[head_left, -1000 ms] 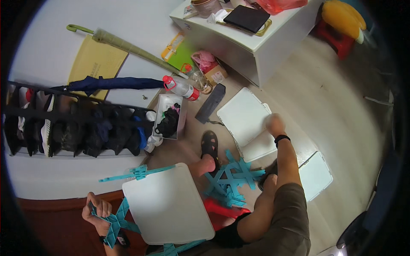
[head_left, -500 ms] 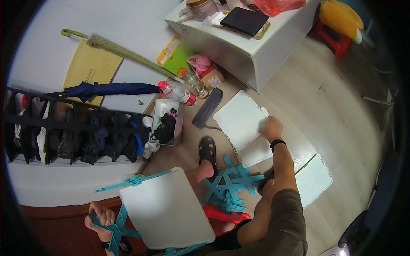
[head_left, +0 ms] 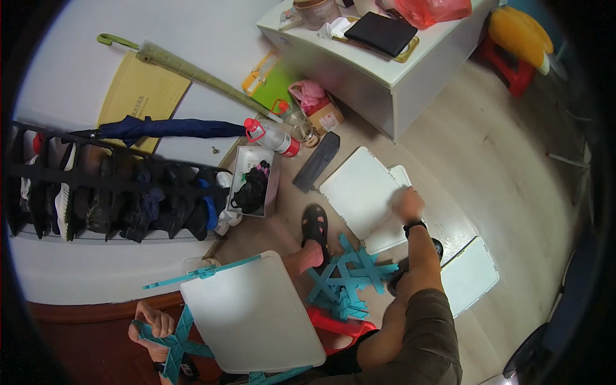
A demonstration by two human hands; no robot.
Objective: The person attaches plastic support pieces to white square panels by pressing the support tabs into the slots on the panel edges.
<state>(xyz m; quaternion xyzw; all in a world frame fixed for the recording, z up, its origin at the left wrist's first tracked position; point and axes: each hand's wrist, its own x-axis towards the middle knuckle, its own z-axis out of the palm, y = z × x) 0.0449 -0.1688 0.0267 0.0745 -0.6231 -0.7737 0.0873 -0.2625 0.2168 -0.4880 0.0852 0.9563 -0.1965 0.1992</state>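
Slid nearer since the earlier frame, the rectangular upper panel (head_left: 359, 192) overlaps a lower panel (head_left: 387, 240) on the floor, its long axis slanting far-left to near-right; the blurred right hand (head_left: 408, 204) is at its right edge, grip impossible to tell. Near left, the left hand (head_left: 154, 321) curls round one ribbed, cross-shaped teal brace (head_left: 174, 351) beside a third smooth white panel (head_left: 253, 314); a fourth panel (head_left: 471, 279) lies right.

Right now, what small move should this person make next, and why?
Probably lift the upper flat white rectangular panel with the right hand: that hand is at its edge, and the panel lies over another white panel, so it seems the freer one. The left hand is gripping a teal crossed plastic piece.
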